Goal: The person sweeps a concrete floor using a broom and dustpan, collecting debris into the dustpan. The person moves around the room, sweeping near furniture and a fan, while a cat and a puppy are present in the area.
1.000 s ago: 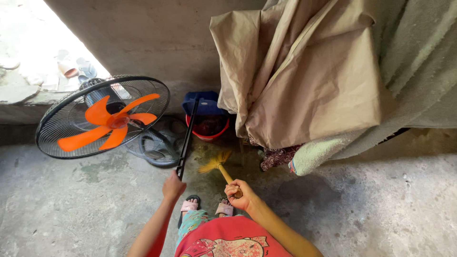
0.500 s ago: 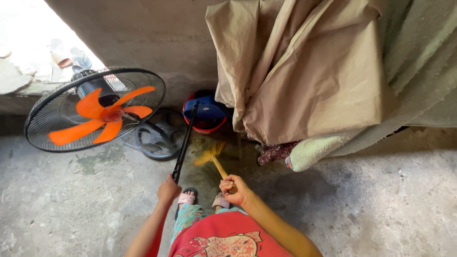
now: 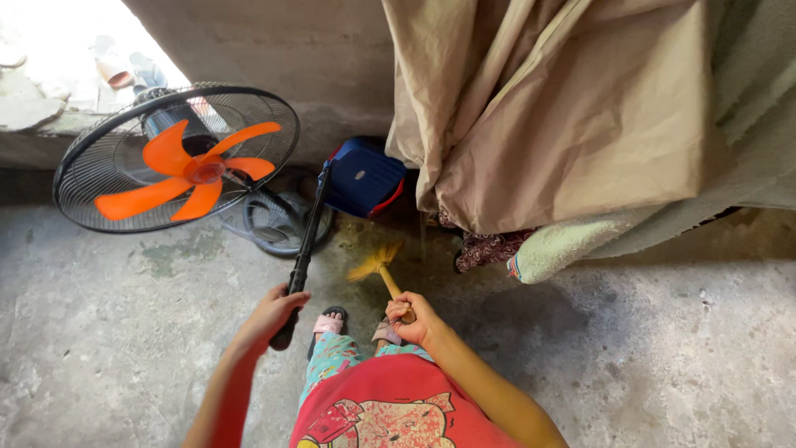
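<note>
My left hand (image 3: pixel 269 314) grips a long black handle (image 3: pixel 303 249) that slants away toward a blue and red dustpan (image 3: pixel 361 177) by the wall. My right hand (image 3: pixel 412 318) is closed around the wooden handle of a small yellow straw broom (image 3: pixel 376 265), whose bristles point forward over the concrete floor (image 3: pixel 124 332). My feet in sandals (image 3: pixel 332 319) show between the two hands, above my red shirt.
A standing fan with a black cage and orange blades (image 3: pixel 182 162) leans at the left, its round base (image 3: pixel 278 220) beside the black handle. A large tan cloth (image 3: pixel 564 108) hangs at the right over a pale towel (image 3: pixel 572 245) and patterned fabric (image 3: pixel 489 247).
The view has shifted closer to the floor and fan. The broom has swung slightly left and forward. Both hands keep their grips.
</note>
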